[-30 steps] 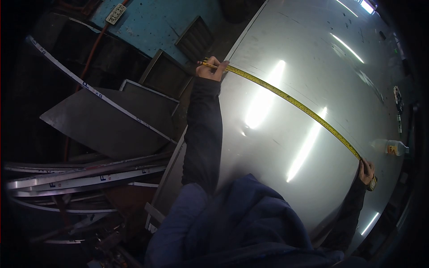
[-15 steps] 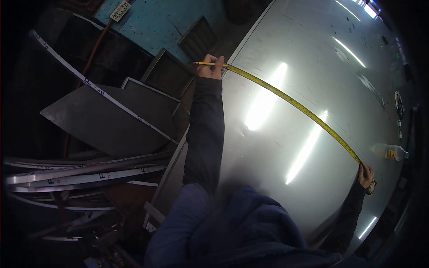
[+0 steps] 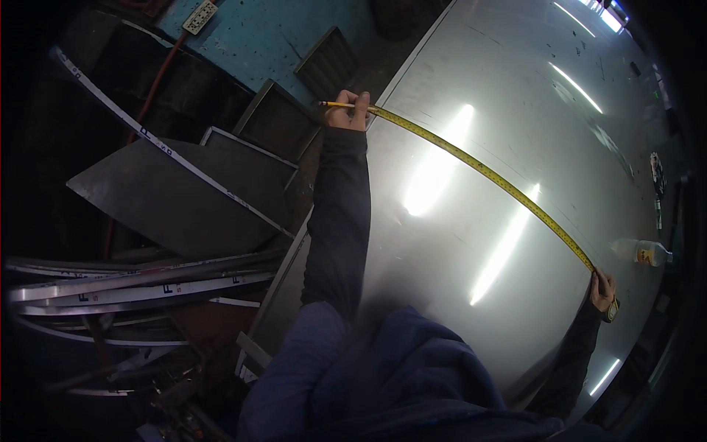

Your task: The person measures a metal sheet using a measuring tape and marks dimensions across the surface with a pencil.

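Observation:
A yellow tape measure [image 3: 486, 174] is pulled out across a large shiny metal sheet [image 3: 471, 243], its blade running from the left edge down to the right. At the sheet's left edge, my left hand [image 3: 347, 112] pinches the blade's end. A yellow pencil [image 3: 333, 104] also sits in those fingers, its eraser end pointing left. Over at the right side, my right hand [image 3: 602, 292] is wrapped round the tape's case [image 3: 612, 310], which is partly hidden by the fingers.
A clear plastic bottle [image 3: 644, 253] lies on the sheet near its right side. Metal strips [image 3: 147, 283] are stacked at the left, beside a cut plate [image 3: 184, 191] and dark framed panels [image 3: 276, 121]. A power outlet box [image 3: 198, 18] with an orange cord is at the upper left.

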Motion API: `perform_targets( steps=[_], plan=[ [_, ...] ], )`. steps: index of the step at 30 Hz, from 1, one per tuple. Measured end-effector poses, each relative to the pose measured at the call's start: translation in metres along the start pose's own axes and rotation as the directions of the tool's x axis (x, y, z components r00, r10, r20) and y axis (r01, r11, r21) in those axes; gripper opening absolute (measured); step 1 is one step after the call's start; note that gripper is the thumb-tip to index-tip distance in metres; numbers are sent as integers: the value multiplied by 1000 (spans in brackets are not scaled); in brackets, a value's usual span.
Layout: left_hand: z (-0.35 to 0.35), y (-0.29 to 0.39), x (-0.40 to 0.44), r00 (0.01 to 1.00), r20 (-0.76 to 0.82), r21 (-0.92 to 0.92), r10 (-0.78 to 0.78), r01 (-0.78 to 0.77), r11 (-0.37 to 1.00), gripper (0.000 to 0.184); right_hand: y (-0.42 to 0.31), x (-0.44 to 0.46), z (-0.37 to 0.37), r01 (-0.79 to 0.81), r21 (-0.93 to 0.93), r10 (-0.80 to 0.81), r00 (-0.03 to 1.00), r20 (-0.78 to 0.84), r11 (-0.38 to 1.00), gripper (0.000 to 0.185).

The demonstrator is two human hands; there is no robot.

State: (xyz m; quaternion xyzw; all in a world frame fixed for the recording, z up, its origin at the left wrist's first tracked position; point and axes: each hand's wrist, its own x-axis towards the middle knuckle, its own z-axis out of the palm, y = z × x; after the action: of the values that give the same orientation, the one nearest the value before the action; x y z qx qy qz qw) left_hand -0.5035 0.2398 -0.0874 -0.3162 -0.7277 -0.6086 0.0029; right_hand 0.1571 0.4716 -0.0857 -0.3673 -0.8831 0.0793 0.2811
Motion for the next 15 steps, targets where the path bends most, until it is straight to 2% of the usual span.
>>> perform_targets(
  steps=[8, 10, 11, 13, 14, 15],
  plan=[
    [1, -5, 3, 998, 20, -14, -65, 65, 998, 30, 2, 0, 2, -8, -29, 7, 1000, -12, 1000, 20],
    [6, -14, 6, 987, -131, -207, 97, -123, 971, 25, 0, 0, 1, 12, -17, -12, 1000, -18, 1000, 20],
    [4, -19, 9, 987, -131, -208, 98, -124, 970, 25, -2, 0, 0, -3, -35, 3, 1000, -12, 999, 20],
    [-6, -29, 15, 924, -373, -182, -88, 20, 983, 30, -1, 0, 1, -19, -53, 18, 1000, -7, 998, 20],
    [-11, -34, 15, 924, -373, -184, -88, 19, 983, 30, 2, -1, 2, -17, -33, 16, 1000, -15, 999, 20],
    [-17, -36, 16, 891, -334, -245, -308, 233, 941, 32, 1, -1, 2, -15, -13, 15, 1000, -23, 1000, 20]
  ],
)
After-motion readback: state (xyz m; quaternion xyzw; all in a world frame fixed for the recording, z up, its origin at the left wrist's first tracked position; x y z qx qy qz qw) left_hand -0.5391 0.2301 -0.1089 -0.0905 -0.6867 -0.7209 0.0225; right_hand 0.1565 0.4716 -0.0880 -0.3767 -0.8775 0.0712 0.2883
